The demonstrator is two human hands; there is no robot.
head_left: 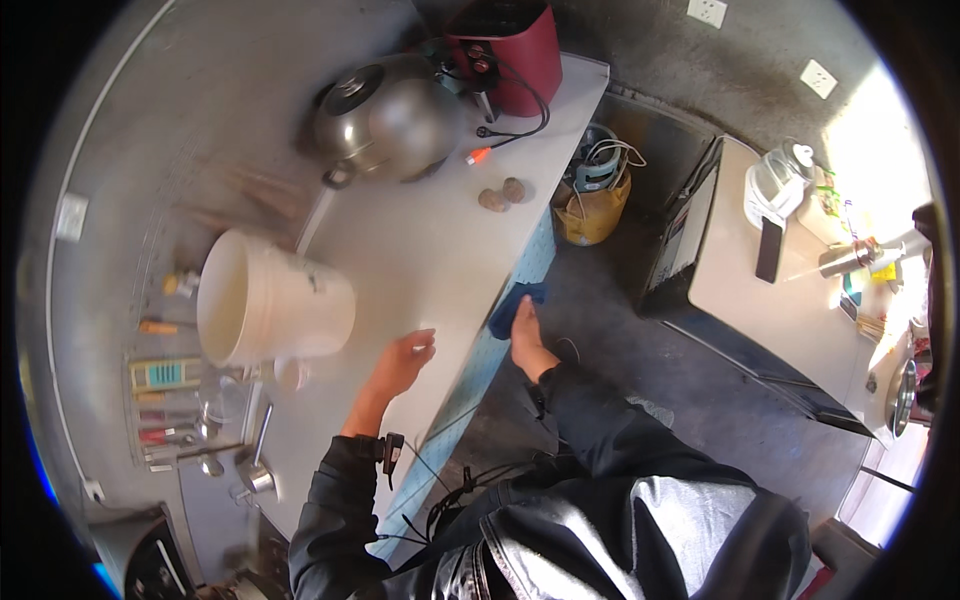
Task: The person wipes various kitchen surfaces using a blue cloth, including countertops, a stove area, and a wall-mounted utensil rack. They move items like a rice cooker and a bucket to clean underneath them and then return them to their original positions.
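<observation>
My left hand rests on the grey countertop, fingers loosely apart and holding nothing, just right of a large white bucket. My right hand hangs over the counter's front edge and presses a dark blue cloth against the blue tiled face of the counter.
A big steel pot and a dark red appliance with black cables stand at the far end. Two small brown lumps lie near the edge. A yellow gas cylinder sits on the floor. A second table is to the right. Utensils hang left.
</observation>
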